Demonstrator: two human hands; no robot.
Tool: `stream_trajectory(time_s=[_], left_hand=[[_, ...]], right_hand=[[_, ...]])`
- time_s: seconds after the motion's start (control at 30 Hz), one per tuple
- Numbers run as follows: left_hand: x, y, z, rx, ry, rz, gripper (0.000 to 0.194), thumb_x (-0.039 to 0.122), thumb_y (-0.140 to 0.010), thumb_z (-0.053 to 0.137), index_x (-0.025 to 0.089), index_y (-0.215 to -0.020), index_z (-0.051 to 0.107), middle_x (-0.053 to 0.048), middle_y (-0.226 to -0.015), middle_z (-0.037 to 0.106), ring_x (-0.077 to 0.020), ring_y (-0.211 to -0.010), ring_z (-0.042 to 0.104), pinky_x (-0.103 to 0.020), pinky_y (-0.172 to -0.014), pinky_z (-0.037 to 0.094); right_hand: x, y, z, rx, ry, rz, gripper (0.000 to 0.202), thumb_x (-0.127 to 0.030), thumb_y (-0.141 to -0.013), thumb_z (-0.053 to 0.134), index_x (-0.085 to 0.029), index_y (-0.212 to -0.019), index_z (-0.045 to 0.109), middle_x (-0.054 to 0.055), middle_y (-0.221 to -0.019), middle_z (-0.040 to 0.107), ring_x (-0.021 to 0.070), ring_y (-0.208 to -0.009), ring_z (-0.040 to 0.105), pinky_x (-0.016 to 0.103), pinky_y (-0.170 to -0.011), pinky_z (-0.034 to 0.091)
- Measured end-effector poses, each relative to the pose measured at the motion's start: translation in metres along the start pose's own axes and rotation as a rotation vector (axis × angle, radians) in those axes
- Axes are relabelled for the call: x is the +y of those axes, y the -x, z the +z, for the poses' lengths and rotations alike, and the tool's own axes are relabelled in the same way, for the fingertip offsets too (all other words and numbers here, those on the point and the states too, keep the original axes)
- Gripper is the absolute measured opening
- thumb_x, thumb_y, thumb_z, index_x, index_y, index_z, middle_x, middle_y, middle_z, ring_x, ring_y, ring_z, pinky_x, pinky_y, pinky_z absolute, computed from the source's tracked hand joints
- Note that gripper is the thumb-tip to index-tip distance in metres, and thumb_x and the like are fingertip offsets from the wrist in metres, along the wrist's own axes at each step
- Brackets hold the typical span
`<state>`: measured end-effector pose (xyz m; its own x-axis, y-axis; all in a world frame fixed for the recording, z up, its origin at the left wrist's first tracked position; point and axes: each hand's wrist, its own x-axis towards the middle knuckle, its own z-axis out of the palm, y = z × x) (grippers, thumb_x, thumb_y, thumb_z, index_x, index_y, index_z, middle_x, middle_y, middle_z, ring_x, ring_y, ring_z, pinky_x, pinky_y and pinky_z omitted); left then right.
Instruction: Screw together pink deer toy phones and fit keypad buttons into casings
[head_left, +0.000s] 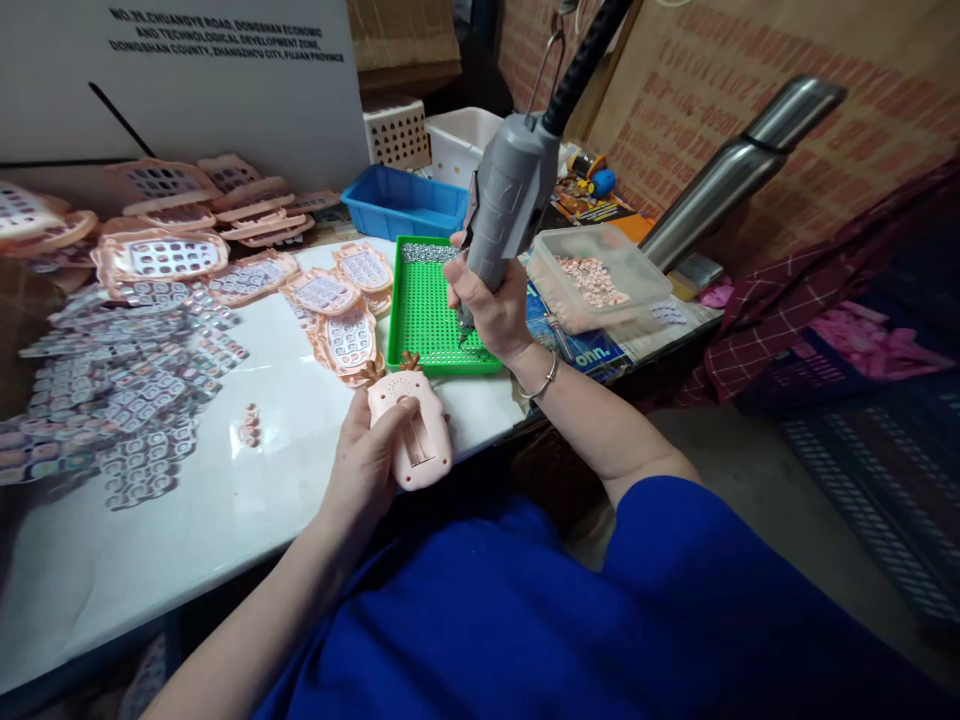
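Observation:
My left hand [367,445] grips a pale pink toy phone [425,440] with brown antlers, its back face up. Screw holes and an uncovered battery compartment show on that back, and my thumb presses near its middle. Wrapped round a grey electric screwdriver [501,195] is my right hand [491,305], which holds the tool upright with its tip pointing down. Beneath the tip lies a green perforated tray [421,310] with a heap of small silvery screws [433,254] at its far end. The tip's contact with the tray is unclear.
Pink phone shells [349,340] and clear button sheets [150,400] cover the table's left part. Behind the tray is a blue bin [401,205]. To the right stand a clear tub [600,275] of small pink parts and a steel flask [720,185]. A cable rises from the screwdriver.

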<state>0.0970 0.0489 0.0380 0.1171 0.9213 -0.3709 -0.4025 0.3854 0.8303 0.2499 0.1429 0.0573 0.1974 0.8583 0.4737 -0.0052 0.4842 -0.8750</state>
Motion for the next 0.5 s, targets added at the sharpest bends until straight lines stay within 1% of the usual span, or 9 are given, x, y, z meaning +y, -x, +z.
stream_trajectory(time_s=[0.17, 0.27, 0.4, 0.47, 0.5], left_hand=[[-0.001, -0.001, -0.001, -0.018, 0.020, -0.001, 0.052, 0.028, -0.057, 0.080, 0.019, -0.099, 0.052, 0.000, -0.075, 0.068, -0.0222, -0.067, 0.071, -0.035, -0.065, 0.058], [-0.002, -0.001, -0.002, -0.055, 0.021, -0.006, 0.052, 0.027, -0.058, 0.079, 0.018, -0.101, 0.051, -0.001, -0.074, 0.068, -0.0212, -0.064, 0.069, -0.034, -0.063, 0.057], [-0.004, -0.001, -0.004, -0.101, 0.035, 0.009, 0.049, 0.027, -0.059, 0.077, 0.017, -0.100, 0.052, -0.002, -0.076, 0.068, -0.0194, -0.065, 0.067, -0.031, -0.062, 0.054], [-0.006, -0.002, -0.005, -0.098, 0.047, 0.022, 0.048, 0.026, -0.059, 0.078, 0.017, -0.100, 0.053, -0.001, -0.079, 0.068, -0.0171, -0.065, 0.065, -0.029, -0.063, 0.053], [-0.007, -0.002, -0.006, -0.094, 0.055, 0.028, 0.048, 0.025, -0.059, 0.078, 0.017, -0.100, 0.054, -0.001, -0.081, 0.068, -0.0161, -0.067, 0.064, -0.028, -0.064, 0.052]], right_hand=[[-0.003, -0.003, -0.001, 0.044, -0.004, 0.002, 0.050, -0.063, -0.066, 0.071, -0.025, -0.092, 0.055, -0.008, -0.057, 0.046, 0.0086, -0.045, 0.047, 0.025, -0.043, 0.041], [-0.016, -0.006, 0.004, 0.037, -0.037, -0.031, 0.053, -0.065, -0.065, 0.071, -0.024, -0.095, 0.056, -0.008, -0.059, 0.048, 0.0081, -0.046, 0.047, 0.025, -0.044, 0.041], [-0.043, 0.003, 0.024, -0.042, -0.109, -0.086, 0.054, -0.069, -0.071, 0.062, -0.027, -0.103, 0.055, -0.008, -0.057, 0.045, 0.0095, -0.047, 0.046, 0.025, -0.048, 0.042], [-0.054, 0.013, 0.036, -0.088, -0.131, -0.072, 0.052, -0.069, -0.074, 0.059, -0.028, -0.105, 0.054, -0.008, -0.058, 0.045, 0.0102, -0.049, 0.047, 0.025, -0.049, 0.043], [-0.056, 0.018, 0.041, -0.108, -0.139, -0.060, 0.050, -0.070, -0.075, 0.058, -0.028, -0.102, 0.055, -0.008, -0.058, 0.045, 0.0102, -0.048, 0.046, 0.025, -0.048, 0.043]])
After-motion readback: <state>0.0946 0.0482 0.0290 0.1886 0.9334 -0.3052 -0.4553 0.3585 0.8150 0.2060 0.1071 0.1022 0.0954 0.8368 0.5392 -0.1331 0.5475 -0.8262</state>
